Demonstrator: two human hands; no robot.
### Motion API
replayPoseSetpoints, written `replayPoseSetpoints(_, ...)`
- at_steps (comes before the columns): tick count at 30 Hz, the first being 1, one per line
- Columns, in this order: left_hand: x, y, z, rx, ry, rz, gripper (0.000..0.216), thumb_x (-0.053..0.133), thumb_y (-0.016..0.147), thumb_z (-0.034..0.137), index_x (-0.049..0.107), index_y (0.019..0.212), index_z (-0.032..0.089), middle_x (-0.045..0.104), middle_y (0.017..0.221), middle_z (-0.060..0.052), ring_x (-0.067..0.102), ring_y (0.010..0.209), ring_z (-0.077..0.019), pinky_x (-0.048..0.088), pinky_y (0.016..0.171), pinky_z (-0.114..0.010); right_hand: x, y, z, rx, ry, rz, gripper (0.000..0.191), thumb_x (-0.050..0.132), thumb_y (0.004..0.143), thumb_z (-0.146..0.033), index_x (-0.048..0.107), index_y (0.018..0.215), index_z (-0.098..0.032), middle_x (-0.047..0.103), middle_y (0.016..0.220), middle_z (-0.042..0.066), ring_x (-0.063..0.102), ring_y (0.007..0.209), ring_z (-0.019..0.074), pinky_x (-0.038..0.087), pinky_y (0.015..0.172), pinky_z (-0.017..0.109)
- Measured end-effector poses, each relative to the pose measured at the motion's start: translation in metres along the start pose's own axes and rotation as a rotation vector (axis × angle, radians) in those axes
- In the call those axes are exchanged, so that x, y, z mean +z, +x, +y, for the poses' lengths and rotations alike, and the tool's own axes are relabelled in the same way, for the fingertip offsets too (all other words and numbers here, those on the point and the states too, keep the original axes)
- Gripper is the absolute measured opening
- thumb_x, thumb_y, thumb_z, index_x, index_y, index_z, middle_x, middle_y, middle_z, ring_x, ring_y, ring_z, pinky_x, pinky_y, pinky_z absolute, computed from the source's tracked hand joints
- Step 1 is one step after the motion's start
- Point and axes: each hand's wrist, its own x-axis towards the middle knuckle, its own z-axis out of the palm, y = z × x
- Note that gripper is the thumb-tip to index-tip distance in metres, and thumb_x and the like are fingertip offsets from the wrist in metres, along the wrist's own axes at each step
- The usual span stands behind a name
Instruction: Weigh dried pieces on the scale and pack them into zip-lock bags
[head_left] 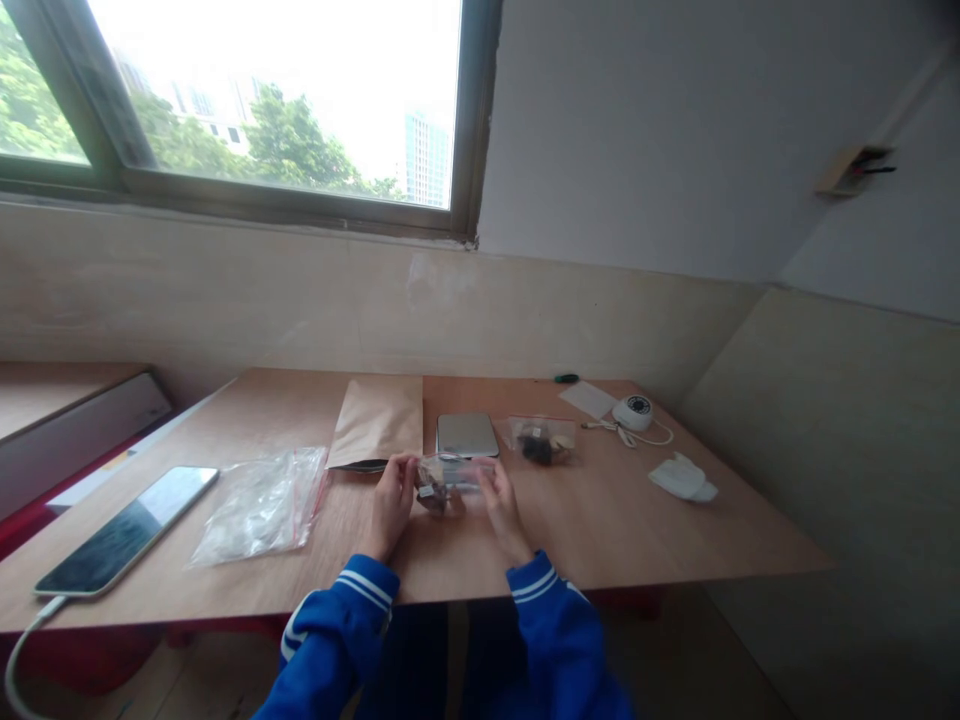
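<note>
Between my two hands is a clear zip bag [459, 476] with a red seal line along its top and small dark brown pieces inside, too blurred to name. My left hand [394, 505] pinches the bag's left upper corner. The fingers of my right hand [504, 508] are closed on its right side. Just beyond the bag lies a flat scale with a silver plate [466, 436], its near part hidden behind the bag. A brown paper pouch [382, 420] lies behind my left hand, its dark opening facing me.
A second zip bag with dark contents [538, 442] lies right of the scale. Further right are a white dome camera [632, 412] with cable, crumpled white tissue [682, 478] and a screwdriver [566, 379]. Left are empty clear bags [259, 505] and a phone [129, 532] on a cable.
</note>
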Motion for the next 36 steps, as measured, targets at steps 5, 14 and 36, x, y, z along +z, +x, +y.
replayPoseSetpoints(5,0.001,0.0,-0.003,-0.078,0.107,0.081,0.027,0.036,0.09,0.042,0.05,0.087,0.02,0.062,0.065,-0.001,0.059,0.052,-0.0142,0.045,0.046,-0.023,0.0,-0.004,0.012,-0.078,-0.21,0.115,0.034,0.046,0.086,-0.054,0.053,0.092,-0.021,0.07,0.08,0.007,0.067,0.079,0.0224,0.051,0.075,0.035)
replayPoseSetpoints(14,0.009,-0.011,-0.005,0.167,0.148,-0.164,0.027,0.041,0.087,0.043,0.055,0.083,0.021,0.062,0.059,0.001,0.059,0.049,-0.013,0.045,0.046,-0.022,-0.002,-0.007,0.014,-0.218,-0.428,0.155,0.035,0.037,0.091,-0.049,0.059,0.093,-0.021,0.067,0.086,0.007,0.063,0.08,0.0202,0.048,0.074,0.032)
replayPoseSetpoints(36,0.004,-0.01,-0.005,-0.019,0.165,-0.042,0.029,0.035,0.089,0.043,0.053,0.088,0.02,0.061,0.061,0.001,0.057,0.049,-0.0115,0.043,0.047,-0.02,-0.007,-0.001,0.02,-0.12,-0.271,0.257,0.038,0.044,0.087,-0.049,0.057,0.104,-0.018,0.065,0.099,0.008,0.062,0.089,0.0189,0.047,0.076,0.03)
